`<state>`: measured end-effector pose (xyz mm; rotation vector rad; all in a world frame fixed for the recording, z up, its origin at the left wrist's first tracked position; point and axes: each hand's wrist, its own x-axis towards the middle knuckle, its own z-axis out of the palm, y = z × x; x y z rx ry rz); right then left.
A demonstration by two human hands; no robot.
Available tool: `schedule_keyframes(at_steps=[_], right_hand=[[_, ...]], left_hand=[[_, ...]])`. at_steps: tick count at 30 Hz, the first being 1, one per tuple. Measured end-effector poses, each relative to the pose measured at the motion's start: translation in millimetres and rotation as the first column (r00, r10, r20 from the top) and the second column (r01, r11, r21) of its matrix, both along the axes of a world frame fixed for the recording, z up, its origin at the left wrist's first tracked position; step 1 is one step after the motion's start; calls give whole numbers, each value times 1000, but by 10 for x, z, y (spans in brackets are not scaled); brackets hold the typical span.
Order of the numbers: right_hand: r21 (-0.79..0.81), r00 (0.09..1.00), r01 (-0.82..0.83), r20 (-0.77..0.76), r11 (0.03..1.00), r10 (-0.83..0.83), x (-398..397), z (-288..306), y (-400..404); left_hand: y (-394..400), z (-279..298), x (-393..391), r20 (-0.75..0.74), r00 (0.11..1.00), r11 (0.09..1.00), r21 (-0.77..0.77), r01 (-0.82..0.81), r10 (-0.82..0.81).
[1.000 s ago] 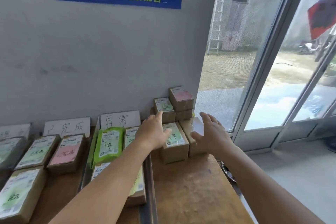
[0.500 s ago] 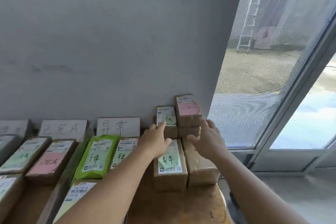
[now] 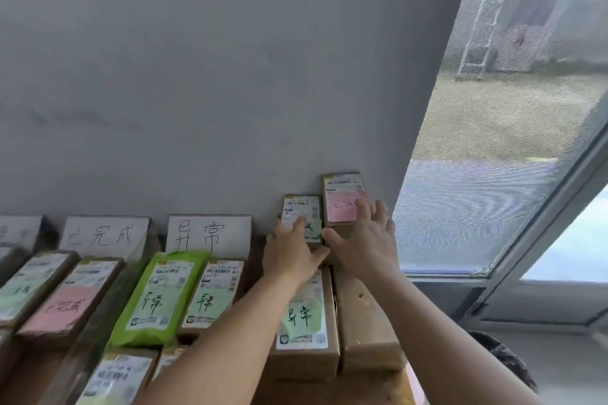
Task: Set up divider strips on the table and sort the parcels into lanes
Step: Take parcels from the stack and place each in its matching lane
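Hands reaching to the stacked parcels right of centre: left hand (image 3: pixel 291 248) resting straight, relaxed fingers on the green-labelled parcel (image 3: pixel 302 217); right hand (image 3: pixel 365 242) spreading fingers over the pink-labelled parcel (image 3: pixel 343 199), against the wall (image 3: pixel 230 76).
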<state>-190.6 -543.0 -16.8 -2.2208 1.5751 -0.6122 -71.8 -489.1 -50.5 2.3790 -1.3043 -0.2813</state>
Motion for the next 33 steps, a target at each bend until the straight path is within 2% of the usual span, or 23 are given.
schedule_keyframes(at_steps=[7, 16, 23, 29, 33], right_hand=[[-57, 1000, 14, -25, 998, -15, 63, -91, -78], [-99, 998, 54, 25, 994, -52, 124, -88, -99], [-52, 986, 38, 162, 998, -29, 18, -91, -112], [-85, 965, 26, 264, 996, -3, -104, -117, -116], [-68, 946, 75, 319, 995, -50, -150, -128, -153]], left_hand=[[46, -101, 7, 83, 995, 995, -77, 63, -57], [101, -159, 14, -20, 999, 997, -69, -38, 37], [-44, -115, -39, 7, 989, 988, -48, -145, 145], [-86, -96, -91, -19, 987, 985, -54, -162, 161], [-84, -85, -58, -16, 987, 987, -29, -159, 159]])
